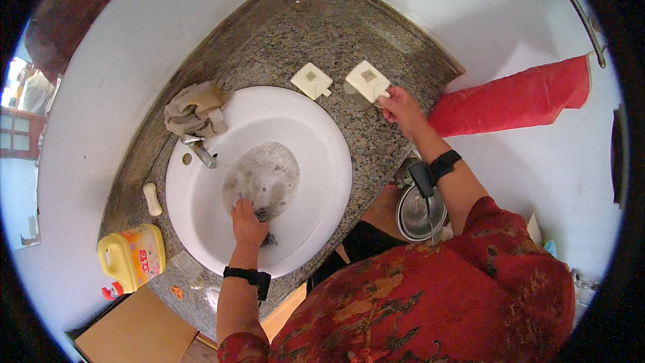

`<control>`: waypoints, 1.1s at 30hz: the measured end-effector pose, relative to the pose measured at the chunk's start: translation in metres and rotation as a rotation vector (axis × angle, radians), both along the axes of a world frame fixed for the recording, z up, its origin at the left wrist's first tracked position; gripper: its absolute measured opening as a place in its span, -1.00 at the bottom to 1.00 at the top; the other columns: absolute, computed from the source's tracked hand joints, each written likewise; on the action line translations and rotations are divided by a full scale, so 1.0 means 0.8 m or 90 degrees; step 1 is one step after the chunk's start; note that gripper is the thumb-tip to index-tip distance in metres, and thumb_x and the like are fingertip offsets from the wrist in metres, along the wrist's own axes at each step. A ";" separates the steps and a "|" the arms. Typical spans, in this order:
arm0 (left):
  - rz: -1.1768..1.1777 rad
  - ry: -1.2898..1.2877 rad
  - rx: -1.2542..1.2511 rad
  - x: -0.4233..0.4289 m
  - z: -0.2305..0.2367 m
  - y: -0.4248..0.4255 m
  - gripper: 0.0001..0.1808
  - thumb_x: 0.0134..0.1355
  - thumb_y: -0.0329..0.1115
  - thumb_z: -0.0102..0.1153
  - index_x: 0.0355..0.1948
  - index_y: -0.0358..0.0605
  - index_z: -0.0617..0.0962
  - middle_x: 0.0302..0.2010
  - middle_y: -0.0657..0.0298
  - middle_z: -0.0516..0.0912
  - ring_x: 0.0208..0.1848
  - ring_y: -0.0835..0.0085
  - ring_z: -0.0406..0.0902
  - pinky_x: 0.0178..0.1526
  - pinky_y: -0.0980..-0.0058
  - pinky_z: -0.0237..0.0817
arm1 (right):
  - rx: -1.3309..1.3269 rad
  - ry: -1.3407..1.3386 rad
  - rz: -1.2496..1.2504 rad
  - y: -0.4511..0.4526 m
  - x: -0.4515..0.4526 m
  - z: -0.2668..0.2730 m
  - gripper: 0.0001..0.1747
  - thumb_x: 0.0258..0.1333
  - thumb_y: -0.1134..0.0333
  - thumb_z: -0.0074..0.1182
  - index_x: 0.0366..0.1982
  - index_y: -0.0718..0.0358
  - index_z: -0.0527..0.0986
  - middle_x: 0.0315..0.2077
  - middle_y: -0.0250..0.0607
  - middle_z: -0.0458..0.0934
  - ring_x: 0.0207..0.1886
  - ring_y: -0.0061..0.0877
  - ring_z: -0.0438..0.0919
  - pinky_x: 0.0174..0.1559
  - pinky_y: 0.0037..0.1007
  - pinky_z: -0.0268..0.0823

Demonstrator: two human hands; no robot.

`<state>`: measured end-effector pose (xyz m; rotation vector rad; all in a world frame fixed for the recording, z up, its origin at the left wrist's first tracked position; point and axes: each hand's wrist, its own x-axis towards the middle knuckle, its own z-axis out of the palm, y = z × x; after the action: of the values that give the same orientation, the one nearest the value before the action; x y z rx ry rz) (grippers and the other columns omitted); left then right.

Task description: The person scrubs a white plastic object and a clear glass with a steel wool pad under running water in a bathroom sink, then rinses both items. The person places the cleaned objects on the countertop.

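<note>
My left hand (249, 224) is inside the white oval washbasin (322, 176), at the near edge of the grey, sudsy water (272, 171). A dark, stringy clump (268, 240) shows between its thumb and fingers and beside the thumb; its kind is unclear. Over the granite counter, my right hand (403, 111) pinches one corner of a square cream plate-like piece (367, 80) with a darker square at its middle. A shadowed edge shows beneath that piece. A similar cream piece (311, 81), with a small tab, lies on the counter to its left.
A chrome faucet (201, 153) stands at the basin's left, with a crumpled cloth (194, 111) behind it. Along the left are a cream bar (152, 199), a yellow jug (133, 257) and orange-handled scissors (176, 292). Metal bowls (421, 214) sit below my right forearm; red fabric (514, 96) hangs right.
</note>
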<state>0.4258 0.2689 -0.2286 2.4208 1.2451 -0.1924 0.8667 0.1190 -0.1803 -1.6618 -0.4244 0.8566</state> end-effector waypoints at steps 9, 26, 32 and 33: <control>0.035 0.010 -0.069 -0.006 -0.005 0.011 -0.40 -0.24 -0.37 0.32 -0.06 -0.20 0.47 -0.06 0.02 0.52 0.01 0.02 0.40 0.12 0.23 0.24 | 0.011 -0.367 -0.017 0.017 -0.017 -0.024 0.02 -0.27 0.37 0.47 0.24 0.34 0.13 0.05 -0.14 0.41 0.12 -0.42 0.40 0.12 -0.39 0.30; 0.660 -0.844 -0.849 -0.050 0.043 0.021 -0.68 0.10 -0.43 0.14 -0.08 -0.21 0.50 -0.18 0.14 0.61 -0.20 0.35 0.58 -0.11 0.32 0.45 | 0.182 -0.269 0.156 0.056 -0.123 0.058 0.20 -0.36 0.44 0.41 0.36 0.18 -0.02 0.17 -0.16 0.31 0.17 -0.43 0.36 0.17 -0.38 0.24; 0.475 -0.497 -0.489 -0.052 0.022 0.041 -0.66 0.09 -0.46 0.20 -0.07 -0.21 0.51 -0.15 0.12 0.62 -0.14 0.24 0.59 -0.11 0.24 0.42 | 0.141 -0.322 0.403 0.105 -0.212 0.027 -0.06 -0.32 0.35 0.37 0.22 0.12 0.25 0.05 -0.09 0.37 0.11 -0.25 0.40 0.18 -0.31 0.26; 0.436 -0.421 -0.418 -0.051 0.023 0.040 -0.65 0.08 -0.45 0.22 -0.07 -0.20 0.51 -0.14 0.10 0.61 -0.14 0.20 0.59 -0.10 0.22 0.41 | 0.112 -0.341 0.430 0.112 -0.221 0.018 -0.09 -0.33 0.36 0.36 0.20 0.11 0.27 0.02 -0.08 0.37 0.08 -0.24 0.41 0.17 -0.29 0.27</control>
<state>0.3848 0.3013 -0.2103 1.2511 1.3193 0.3280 0.6901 0.2085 -0.1658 -1.5794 -1.4484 0.8021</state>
